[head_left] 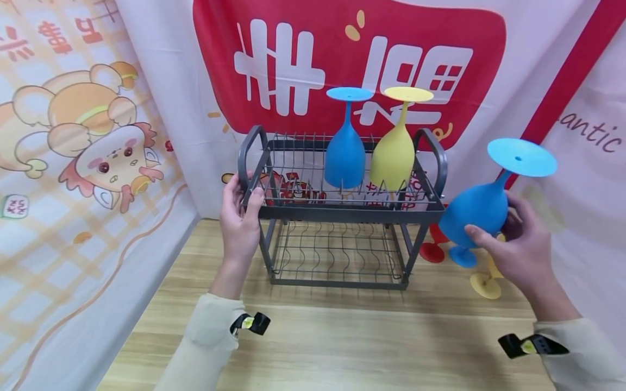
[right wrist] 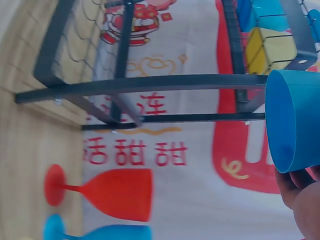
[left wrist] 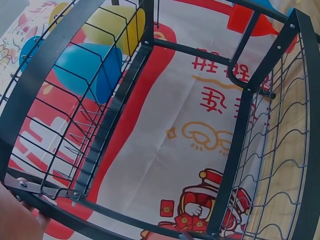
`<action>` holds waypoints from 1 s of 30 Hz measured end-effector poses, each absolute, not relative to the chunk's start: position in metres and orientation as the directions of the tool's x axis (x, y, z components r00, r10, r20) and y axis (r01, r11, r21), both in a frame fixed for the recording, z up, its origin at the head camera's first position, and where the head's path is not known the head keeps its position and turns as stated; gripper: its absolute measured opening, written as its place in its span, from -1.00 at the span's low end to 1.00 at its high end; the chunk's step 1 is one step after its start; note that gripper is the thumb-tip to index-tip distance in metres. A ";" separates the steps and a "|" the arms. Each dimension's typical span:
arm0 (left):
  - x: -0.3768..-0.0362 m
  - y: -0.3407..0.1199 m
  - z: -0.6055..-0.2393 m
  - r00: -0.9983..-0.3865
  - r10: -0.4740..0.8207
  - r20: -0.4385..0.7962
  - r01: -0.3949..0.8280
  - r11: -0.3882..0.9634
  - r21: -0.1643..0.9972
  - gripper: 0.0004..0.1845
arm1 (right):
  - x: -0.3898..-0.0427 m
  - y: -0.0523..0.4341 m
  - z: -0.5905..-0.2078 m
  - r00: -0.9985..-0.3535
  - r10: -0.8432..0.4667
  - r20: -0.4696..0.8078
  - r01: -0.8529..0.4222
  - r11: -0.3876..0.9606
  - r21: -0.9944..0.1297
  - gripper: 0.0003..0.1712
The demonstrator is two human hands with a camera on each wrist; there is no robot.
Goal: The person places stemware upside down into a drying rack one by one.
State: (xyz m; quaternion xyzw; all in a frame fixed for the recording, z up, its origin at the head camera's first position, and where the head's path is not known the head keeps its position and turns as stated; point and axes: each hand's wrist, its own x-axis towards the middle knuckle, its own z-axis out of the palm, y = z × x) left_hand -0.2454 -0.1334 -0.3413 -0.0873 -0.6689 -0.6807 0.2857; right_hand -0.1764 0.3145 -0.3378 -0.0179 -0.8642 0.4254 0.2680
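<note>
Blue goblet (head_left: pixel 481 203) gripped upside down in right hand (head_left: pixel 525 252), fingers wrapped round the bowl, foot tilted up and away, just right of grey wire rack (head_left: pixel 342 214) on wooden table (head_left: pixel 342 336). Left hand (head_left: pixel 239 214) curled round the rack's left handle, steadying the frame. Already inverted on the top tier: a second blue goblet (head_left: pixel 345 155) and a yellow goblet (head_left: pixel 393 152), side by side toward the right end. Behind the raised goblet, a red goblet (right wrist: pixel 117 194), another blue one (right wrist: pixel 100 233) and a yellow one, upright on the table beside the rack. Likely hazards: raised goblet swinging in at this tilt and clipping the rack's right handle or the yellow goblet, toppling it; rim missing the prongs and sliding off; rack shifting should the left grip loosen.
</note>
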 end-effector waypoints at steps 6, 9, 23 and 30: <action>-0.247 -0.133 -0.343 -0.816 -0.272 0.510 0.516 0.054 0.855 -0.43 | -0.177 0.311 -0.308 -0.794 0.206 0.573 -0.297 0.690 -0.660 0.01; -0.248 -0.133 -0.343 -0.816 -0.272 0.511 0.519 0.048 0.854 -0.44 | -0.177 0.308 -0.294 -0.772 0.181 0.609 -0.333 0.701 -0.631 0.04; -0.247 -0.135 -0.345 -0.818 -0.273 0.506 0.508 0.069 0.859 -0.44 | -0.181 0.273 -0.243 -0.719 0.093 0.688 -0.456 0.684 -0.569 0.00; -0.248 -0.134 -0.346 -0.813 -0.276 0.512 0.513 0.073 0.855 -0.44 | -0.189 0.243 -0.235 -0.705 0.034 0.708 -0.532 0.634 -0.561 -0.02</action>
